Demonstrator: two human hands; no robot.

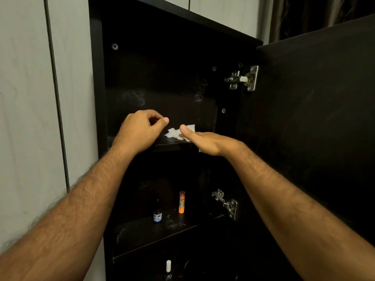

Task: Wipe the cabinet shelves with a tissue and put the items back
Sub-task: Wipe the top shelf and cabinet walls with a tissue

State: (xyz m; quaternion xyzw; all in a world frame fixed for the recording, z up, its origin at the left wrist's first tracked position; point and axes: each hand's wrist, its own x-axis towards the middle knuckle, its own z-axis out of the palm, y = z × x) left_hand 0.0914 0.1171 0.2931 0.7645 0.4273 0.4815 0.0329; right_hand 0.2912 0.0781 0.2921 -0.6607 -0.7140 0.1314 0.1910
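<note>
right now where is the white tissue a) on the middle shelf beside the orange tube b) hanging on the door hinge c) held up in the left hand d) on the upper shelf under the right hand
d: the tissue lies on the upper shelf with the right hand flat on it, while the orange tube stands on the shelf below and the left hand holds nothing.
</note>
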